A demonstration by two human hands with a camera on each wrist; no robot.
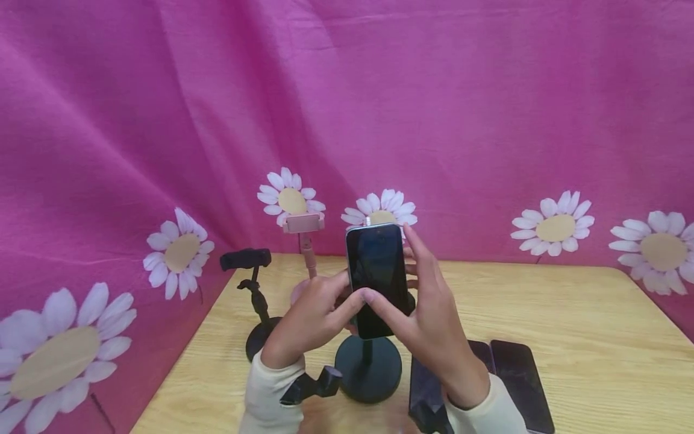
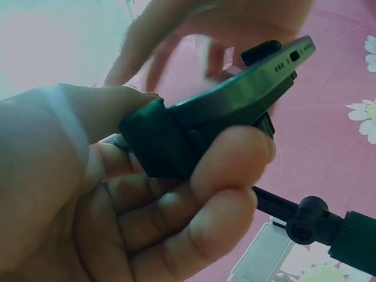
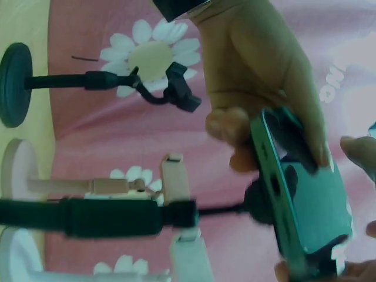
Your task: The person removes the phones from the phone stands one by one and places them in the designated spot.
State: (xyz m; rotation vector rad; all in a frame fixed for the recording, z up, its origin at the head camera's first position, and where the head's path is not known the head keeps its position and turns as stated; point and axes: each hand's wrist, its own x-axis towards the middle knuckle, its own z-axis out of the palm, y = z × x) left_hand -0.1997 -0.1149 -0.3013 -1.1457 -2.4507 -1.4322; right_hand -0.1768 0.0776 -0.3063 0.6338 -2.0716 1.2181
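Note:
A dark-screened smartphone (image 1: pixel 378 274) sits in the clamp (image 2: pixel 158 141) of a black phone stand (image 1: pixel 370 374), its screen tilted up. My left hand (image 1: pixel 311 316) grips the clamp at one side, thumb on the screen side and fingers curled beneath it. At the phone's other side is my right hand (image 1: pixel 436 316), its thumb over the screen near the left thumb and its fingers round the edge. In the right wrist view only parts of the right fingers (image 3: pixel 359 154) show. The stand's pole (image 3: pixel 111 217) runs down from the clamp.
To the left stand another black phone stand (image 1: pixel 262 325) and a pink one (image 1: pixel 306 244). A white stand (image 3: pixel 191 258) shows in the right wrist view. Dark phones (image 1: pixel 522 380) lie on the wooden table (image 1: pixel 596 337) at the right. A pink flowered cloth (image 1: pixel 434 108) hangs behind.

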